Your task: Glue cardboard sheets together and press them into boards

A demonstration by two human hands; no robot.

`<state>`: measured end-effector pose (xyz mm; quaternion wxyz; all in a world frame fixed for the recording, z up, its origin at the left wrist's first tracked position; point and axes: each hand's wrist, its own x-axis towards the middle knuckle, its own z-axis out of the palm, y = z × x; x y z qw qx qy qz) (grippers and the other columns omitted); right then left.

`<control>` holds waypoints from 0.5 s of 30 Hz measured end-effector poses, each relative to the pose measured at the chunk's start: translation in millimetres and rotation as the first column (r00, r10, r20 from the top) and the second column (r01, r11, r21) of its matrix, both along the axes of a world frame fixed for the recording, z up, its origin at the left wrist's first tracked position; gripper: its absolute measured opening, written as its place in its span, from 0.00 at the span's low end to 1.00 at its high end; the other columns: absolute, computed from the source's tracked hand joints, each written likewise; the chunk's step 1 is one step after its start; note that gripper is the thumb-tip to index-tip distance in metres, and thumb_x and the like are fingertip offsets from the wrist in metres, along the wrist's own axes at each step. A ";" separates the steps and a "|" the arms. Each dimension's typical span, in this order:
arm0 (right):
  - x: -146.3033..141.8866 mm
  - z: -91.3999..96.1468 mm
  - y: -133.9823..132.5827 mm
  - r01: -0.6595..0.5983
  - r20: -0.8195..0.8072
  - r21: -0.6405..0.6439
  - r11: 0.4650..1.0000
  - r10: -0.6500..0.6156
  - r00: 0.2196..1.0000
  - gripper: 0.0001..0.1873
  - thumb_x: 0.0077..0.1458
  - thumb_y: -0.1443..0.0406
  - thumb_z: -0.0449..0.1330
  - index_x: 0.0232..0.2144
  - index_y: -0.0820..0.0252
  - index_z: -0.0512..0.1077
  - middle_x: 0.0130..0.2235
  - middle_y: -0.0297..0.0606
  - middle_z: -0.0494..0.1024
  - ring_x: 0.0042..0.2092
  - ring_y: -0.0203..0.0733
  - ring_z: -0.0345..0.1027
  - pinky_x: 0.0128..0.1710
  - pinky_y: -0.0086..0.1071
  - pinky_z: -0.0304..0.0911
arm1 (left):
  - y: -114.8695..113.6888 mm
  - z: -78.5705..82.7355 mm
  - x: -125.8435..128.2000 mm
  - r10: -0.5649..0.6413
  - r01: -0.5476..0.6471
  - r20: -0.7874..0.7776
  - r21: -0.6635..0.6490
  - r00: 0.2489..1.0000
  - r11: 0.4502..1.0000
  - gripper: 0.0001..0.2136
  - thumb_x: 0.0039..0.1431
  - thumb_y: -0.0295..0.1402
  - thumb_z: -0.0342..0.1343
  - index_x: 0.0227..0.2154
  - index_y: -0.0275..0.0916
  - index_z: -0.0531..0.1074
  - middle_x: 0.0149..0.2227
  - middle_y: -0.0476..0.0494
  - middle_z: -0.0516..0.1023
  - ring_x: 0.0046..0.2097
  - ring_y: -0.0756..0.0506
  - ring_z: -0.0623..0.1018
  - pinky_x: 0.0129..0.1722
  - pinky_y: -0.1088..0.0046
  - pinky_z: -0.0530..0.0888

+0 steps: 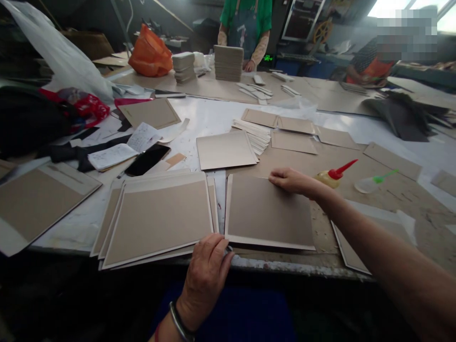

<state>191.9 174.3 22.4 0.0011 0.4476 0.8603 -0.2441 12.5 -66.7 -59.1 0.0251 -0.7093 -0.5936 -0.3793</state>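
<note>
A grey cardboard panel (269, 211) with a pale border lies flat at the table's near edge. My left hand (206, 270) rests on its near left corner, fingers curled over the edge. My right hand (290, 180) lies on the far right corner of the same panel, fingers together and pressing down. To the left sits a stack of similar bordered panels (156, 218), touching my left hand's side. Just right of my right hand lies a glue bottle with a red nozzle (335, 175).
A second bottle with a green nozzle (372, 183), a black phone (147, 159), notepaper (113, 155), more boards (225, 149) and strips cover the table. An orange bag (150, 53) and board stacks (228, 62) stand far back. Two other people work across the table.
</note>
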 end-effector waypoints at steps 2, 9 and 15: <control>-1.8 -3.8 2.4 -0.001 0.005 -0.009 1.000 0.001 1.000 0.13 0.51 0.59 0.47 0.19 0.58 0.57 0.23 0.31 0.63 0.28 0.37 0.57 0.29 0.30 0.52 | 1.5 -1.2 -0.8 -0.011 0.012 -0.014 0.003 1.000 1.000 0.13 0.54 0.22 0.53 0.44 0.32 0.65 0.41 0.38 0.71 0.47 0.43 0.69 0.48 0.63 0.67; -6.4 -13.6 4.0 -0.038 0.015 -0.032 0.999 0.038 0.999 0.13 0.53 0.60 0.47 0.20 0.57 0.57 0.23 0.32 0.62 0.28 0.37 0.56 0.29 0.29 0.52 | 3.9 -3.7 -3.3 -0.032 0.033 -0.065 0.016 0.997 0.999 0.16 0.53 0.19 0.52 0.46 0.33 0.65 0.41 0.38 0.72 0.46 0.43 0.70 0.46 0.64 0.68; -7.2 -18.2 3.3 -0.060 0.028 -0.022 0.998 0.060 0.998 0.13 0.54 0.60 0.46 0.20 0.57 0.58 0.24 0.33 0.64 0.29 0.37 0.58 0.29 0.29 0.53 | 6.4 -2.0 -5.7 -0.044 0.047 -0.076 0.034 0.996 0.998 0.15 0.54 0.18 0.50 0.44 0.34 0.67 0.39 0.39 0.72 0.44 0.44 0.71 0.44 0.65 0.70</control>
